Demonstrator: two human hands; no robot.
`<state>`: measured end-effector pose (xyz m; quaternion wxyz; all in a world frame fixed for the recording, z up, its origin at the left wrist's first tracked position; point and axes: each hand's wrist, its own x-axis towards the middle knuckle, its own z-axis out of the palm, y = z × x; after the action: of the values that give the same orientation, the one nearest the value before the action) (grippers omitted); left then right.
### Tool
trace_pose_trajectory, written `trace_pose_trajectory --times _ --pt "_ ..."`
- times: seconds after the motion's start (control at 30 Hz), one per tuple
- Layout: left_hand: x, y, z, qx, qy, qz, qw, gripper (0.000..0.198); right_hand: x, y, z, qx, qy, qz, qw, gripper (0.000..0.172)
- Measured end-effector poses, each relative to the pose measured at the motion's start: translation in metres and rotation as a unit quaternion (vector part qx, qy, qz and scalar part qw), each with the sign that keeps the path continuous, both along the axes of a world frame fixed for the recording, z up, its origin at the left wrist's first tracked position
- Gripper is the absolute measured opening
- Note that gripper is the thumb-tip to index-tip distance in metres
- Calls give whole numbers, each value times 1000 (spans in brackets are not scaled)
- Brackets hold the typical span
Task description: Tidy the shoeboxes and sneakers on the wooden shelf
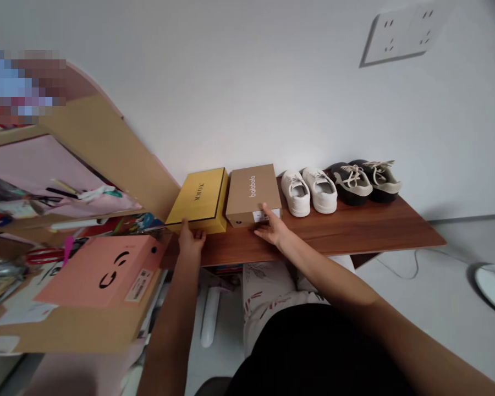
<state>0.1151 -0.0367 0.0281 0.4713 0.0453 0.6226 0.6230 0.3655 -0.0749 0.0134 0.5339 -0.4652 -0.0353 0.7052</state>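
A flat yellow cardboard box (200,199) with a dark band along its lower edge lies on a long brown wooden shelf (355,228) by the white wall. Dark letters run across its lid, but they are too small to read for sure. Right beside it, at 3 o'clock and touching it, lies a plain brown cardboard shoe box (252,192). White letters on its lid say "balabala". A small white label (267,215) sits on its front end; the print there is too tiny to read.

The left hand (190,238) rests at the front edge of the yellow box, fingers bent against it. The right hand (273,228) is open and lies flat, with fingertips on the front end of the brown box, by the label.

At 3 o'clock from the brown box stand a pair of white sneakers (309,191), then a pair of black sneakers with beige laces (365,180).

At 8 o'clock from the yellow box lies a pink box with a black winking face (103,269). High on the wall at 1 o'clock is a white power socket (404,34).
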Motion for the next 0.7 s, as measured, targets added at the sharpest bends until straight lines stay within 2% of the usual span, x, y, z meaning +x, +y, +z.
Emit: trace_pose_trajectory --times 0.1,0.23,0.33,0.37,0.43,0.5,0.57,0.63,0.7 --pt "-14 17 2 3 -10 -1 1000 29 -7 11 10 -77 -14 -46 996 64" --pt "-9 20 -1 70 21 -2 997 30 -15 9 17 -79 -61 -120 988 56" --pt "-1 12 0 146 160 24 976 32 -18 0 19 -29 -132 -199 971 58" --pt "0 7 1 172 230 32 957 34 -18 -4 19 2 -164 -226 960 62" --pt "-2 -3 5 197 390 38 899 39 -15 -12 22 84 -246 -264 929 71" --pt "-9 -14 8 187 539 23 821 44 -10 -17 27 176 -358 -278 874 79" --pt "-16 -24 10 174 640 -13 748 44 -3 -18 33 255 -489 -264 791 84" --pt "-20 -30 8 175 694 -74 694 36 1 -15 38 314 -609 -217 695 80" --pt "-21 -33 3 172 722 -138 656 24 3 -9 41 353 -699 -133 608 67"
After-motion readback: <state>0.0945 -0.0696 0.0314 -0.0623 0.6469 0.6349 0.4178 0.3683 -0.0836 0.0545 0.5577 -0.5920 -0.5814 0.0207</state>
